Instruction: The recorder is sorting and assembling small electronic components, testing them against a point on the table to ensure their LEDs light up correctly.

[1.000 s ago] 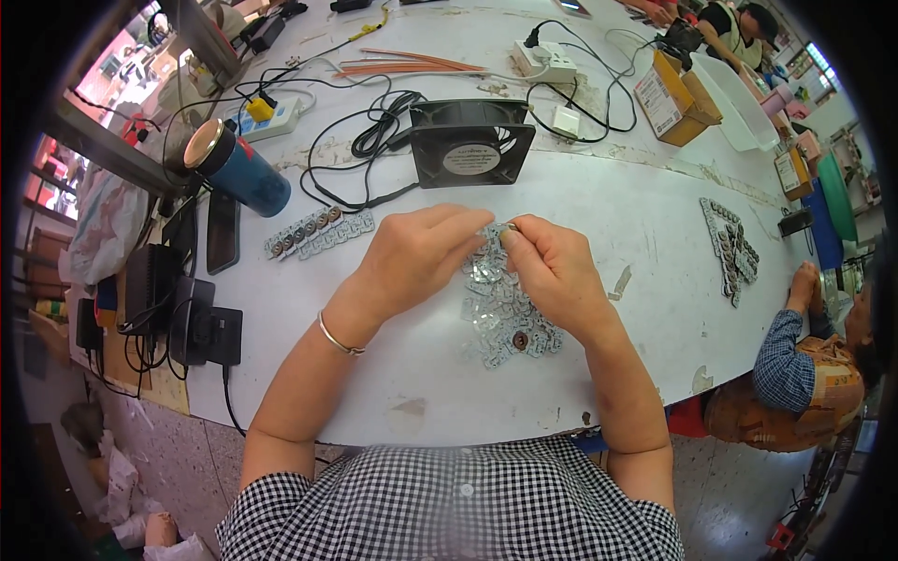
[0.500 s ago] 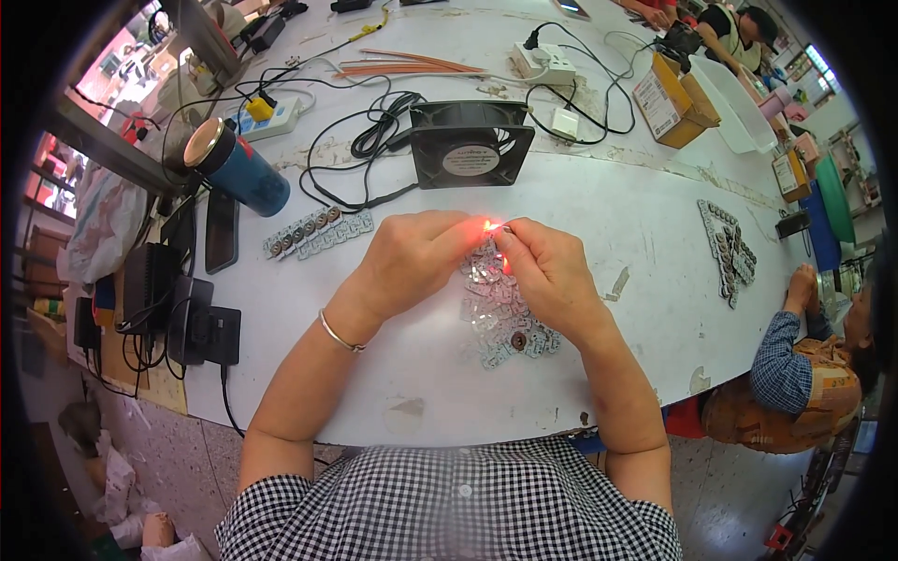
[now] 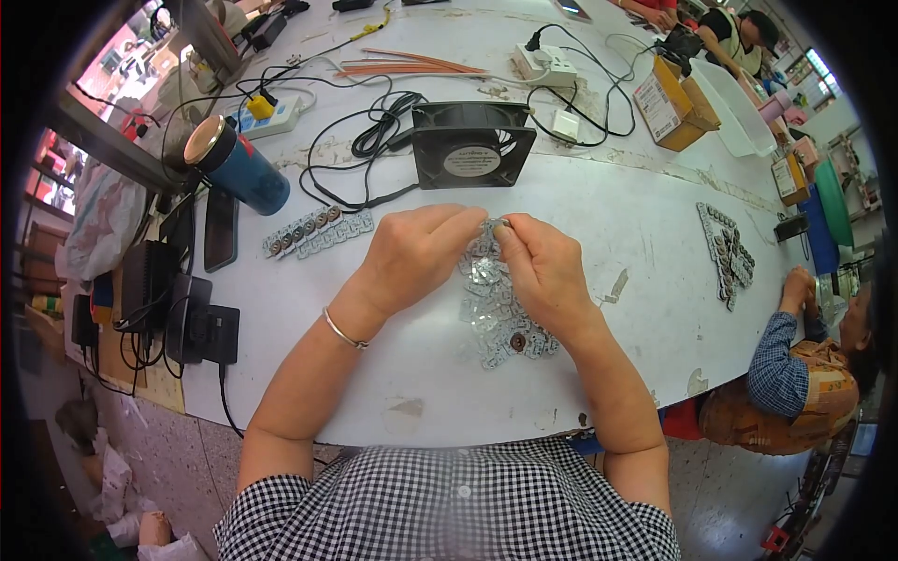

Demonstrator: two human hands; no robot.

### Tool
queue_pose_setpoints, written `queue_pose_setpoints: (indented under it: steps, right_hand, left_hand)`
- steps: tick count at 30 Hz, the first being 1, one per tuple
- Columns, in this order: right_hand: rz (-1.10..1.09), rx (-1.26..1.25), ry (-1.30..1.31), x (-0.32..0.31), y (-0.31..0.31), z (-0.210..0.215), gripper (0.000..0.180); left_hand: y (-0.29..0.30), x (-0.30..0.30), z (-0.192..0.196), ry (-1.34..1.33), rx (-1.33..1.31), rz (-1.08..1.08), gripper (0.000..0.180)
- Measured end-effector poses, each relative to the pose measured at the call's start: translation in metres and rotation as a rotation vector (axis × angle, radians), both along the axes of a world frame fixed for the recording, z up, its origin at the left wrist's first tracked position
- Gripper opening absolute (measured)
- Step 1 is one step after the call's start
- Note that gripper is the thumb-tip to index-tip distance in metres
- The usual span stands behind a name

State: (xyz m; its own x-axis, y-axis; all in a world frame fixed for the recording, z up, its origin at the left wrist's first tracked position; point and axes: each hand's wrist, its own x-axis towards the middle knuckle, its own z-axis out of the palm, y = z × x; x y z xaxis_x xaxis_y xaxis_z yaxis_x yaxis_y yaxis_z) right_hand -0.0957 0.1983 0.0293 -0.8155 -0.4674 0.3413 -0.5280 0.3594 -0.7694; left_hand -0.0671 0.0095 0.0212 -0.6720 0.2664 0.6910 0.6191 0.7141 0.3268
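Over the middle of the table my left hand (image 3: pixel 418 254) and my right hand (image 3: pixel 545 273) meet, fingertips almost touching. Both are closed in a pinch on a small grey-white circuit board (image 3: pixel 494 226), mostly covered by the fingers. Below it, between my wrists, spreads a pile of similar small boards (image 3: pixel 491 304), some under something clear and shiny. One board at the pile's near end carries a round brown coil (image 3: pixel 518 342). Just beyond my hands stands a black square fan (image 3: pixel 472 145) with a round pale label.
Boards with coils lie in rows (image 3: pixel 318 232) on the left and in a stack (image 3: pixel 723 252) at right. A blue tumbler (image 3: pixel 238 168), phone (image 3: pixel 221 230), black adapters (image 3: pixel 192 320) and cables line the left side. Far right are an open carton (image 3: pixel 672 105) and a seated person (image 3: pixel 795 365).
The bright red light at my fingertips has gone out. My hands have barely shifted and keep their pinch.
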Motion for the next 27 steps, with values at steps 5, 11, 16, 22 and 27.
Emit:
queue_pose_setpoints:
  steps: [5, 11, 16, 22, 27]
  right_hand:
    - [-0.025, -0.020, 0.023, -0.004, -0.004, -0.005, 0.016]
    - [-0.060, -0.081, 0.005, -0.001, -0.011, 0.003, 0.017]
    - [-0.125, -0.189, 0.040, -0.001, -0.011, 0.007, 0.019]
    - [-0.139, -0.185, -0.056, 0.000, -0.004, 0.010, 0.021]
    - [-0.138, -0.183, -0.023, -0.002, -0.002, 0.010, 0.022]
  left_hand:
    - [0.000, 0.000, -0.001, -0.016, 0.038, 0.040, 0.022]
    - [0.004, -0.001, -0.004, 0.054, 0.073, 0.055, 0.023]
    - [0.009, 0.006, 0.005, 0.013, 0.108, 0.032, 0.033]
    - [0.011, 0.009, 0.000, -0.044, 0.086, 0.016, 0.040]
    - [0.015, 0.007, 0.000, 0.025, 0.086, 0.007, 0.044]
